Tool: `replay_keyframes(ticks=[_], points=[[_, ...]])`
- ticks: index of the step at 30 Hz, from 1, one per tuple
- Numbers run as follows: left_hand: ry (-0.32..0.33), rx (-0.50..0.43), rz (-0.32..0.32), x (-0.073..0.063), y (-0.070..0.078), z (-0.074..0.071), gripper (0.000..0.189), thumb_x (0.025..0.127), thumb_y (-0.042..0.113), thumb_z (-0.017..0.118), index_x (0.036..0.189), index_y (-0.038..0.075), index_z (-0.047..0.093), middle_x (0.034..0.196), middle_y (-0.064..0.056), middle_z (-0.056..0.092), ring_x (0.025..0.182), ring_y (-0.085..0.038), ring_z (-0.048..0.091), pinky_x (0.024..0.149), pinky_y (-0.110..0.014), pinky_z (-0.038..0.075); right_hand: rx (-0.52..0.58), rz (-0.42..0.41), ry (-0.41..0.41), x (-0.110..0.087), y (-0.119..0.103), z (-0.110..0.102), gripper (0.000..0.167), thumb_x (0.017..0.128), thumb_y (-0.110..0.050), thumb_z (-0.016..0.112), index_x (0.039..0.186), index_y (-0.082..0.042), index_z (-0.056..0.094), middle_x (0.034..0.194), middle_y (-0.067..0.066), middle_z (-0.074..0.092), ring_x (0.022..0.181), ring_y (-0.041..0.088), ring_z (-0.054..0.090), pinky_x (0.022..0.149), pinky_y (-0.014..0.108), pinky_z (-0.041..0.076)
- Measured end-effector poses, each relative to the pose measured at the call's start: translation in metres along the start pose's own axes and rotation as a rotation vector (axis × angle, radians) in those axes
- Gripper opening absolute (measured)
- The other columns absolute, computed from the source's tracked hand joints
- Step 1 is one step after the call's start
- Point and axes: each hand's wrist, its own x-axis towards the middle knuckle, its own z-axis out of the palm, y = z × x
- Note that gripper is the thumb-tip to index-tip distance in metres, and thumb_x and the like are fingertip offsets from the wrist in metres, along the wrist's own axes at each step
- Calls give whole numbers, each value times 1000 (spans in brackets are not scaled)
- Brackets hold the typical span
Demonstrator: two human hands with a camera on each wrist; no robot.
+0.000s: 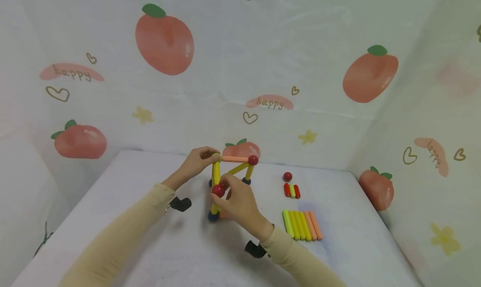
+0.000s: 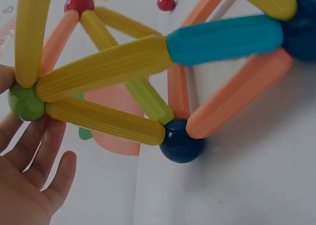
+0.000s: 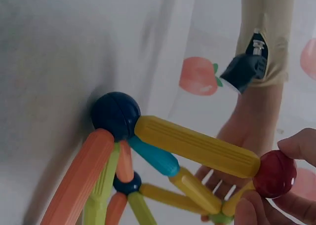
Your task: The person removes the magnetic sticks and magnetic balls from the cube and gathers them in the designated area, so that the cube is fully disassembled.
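A standing frame of coloured rods and balls is between both hands. My left hand [image 1: 201, 158] pinches the green ball [image 2: 27, 102] at a top corner, where several yellow rods [image 2: 106, 121] meet. With thumb and fingers, my right hand [image 1: 242, 201] grips a red ball [image 3: 275, 174] at the near top corner. A yellow rod [image 3: 197, 146] runs from that ball down to a dark blue ball [image 3: 116, 115]. An orange rod [image 1: 234, 158] links the green ball to another red ball [image 1: 253, 160]. In the left wrist view, a blue rod [image 2: 224, 39] slants across one side.
Right of the frame, a loose red ball [image 1: 287, 176] lies behind short red and yellow-green rods [image 1: 292, 190]. Nearer lies a row of longer yellow-green, yellow and orange rods [image 1: 302, 225]. A white cloth printed with fruit [image 1: 165, 44] hangs behind the white table [image 1: 150, 257].
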Motion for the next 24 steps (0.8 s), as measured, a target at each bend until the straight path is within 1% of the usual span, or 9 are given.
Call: replay_keyframes(ticks=[3,4,6,8,10,13,18,21,24], points=[[10,35,-27,-10,0,-5,42,95,42,63,124,11,64,125,-12,67,123,-33,60,107,-53,46,28,0,-31,-6,3,-9,31,84,-23,78,108,-12,62,91,-3,67,72,20,61,62,16,49],[15,46,-34,-13,0,-7,42,95,42,63,124,10,63,125,-12,67,122,-33,60,106,-53,47,35,1,-43,-7,4,-12,31,84,-22,78,110,-12,63,92,-3,67,73,20,62,63,18,51],[22,72,-41,-21,0,-11,42,96,42,63,124,10,62,124,-13,66,117,-31,62,102,-49,50,48,0,-66,-10,7,-18,33,85,-20,76,114,-12,63,95,-3,67,76,20,62,66,22,54],[37,96,-47,-29,-1,-14,42,95,42,64,122,9,62,120,-13,67,109,-27,64,94,-41,52,59,1,-86,-12,11,-23,34,85,-19,76,115,-12,64,97,-3,66,79,20,62,68,26,57],[47,110,-44,-38,-1,-16,42,94,42,65,120,8,62,114,-13,68,99,-24,63,87,-35,51,63,-2,-99,-14,15,-29,35,84,-17,76,117,-12,64,98,-2,66,80,17,62,69,28,58],[50,122,-51,-53,1,-19,42,93,42,67,116,7,61,110,-11,68,93,-19,62,81,-29,49,65,-18,-114,-16,23,-37,34,83,-14,77,115,-11,66,98,-2,66,81,15,61,69,27,58],[35,131,-77,-78,9,-17,42,91,41,70,114,8,57,105,-8,66,92,-18,60,78,-28,49,67,-77,-121,-17,39,-48,33,83,-10,77,115,-11,68,100,-1,66,82,12,63,70,29,59],[31,153,-77,-91,15,-13,40,90,40,72,112,10,58,101,-6,67,89,-18,60,75,-26,51,59,-79,-113,-16,47,-52,32,83,-10,79,114,-13,68,102,-2,67,85,9,64,72,29,60],[36,173,-70,-101,20,-9,38,88,40,74,109,12,58,98,-4,67,87,-17,60,71,-23,51,70,-70,-96,-16,52,-53,32,82,-9,80,112,-11,67,102,-1,66,88,10,66,74,30,60]])
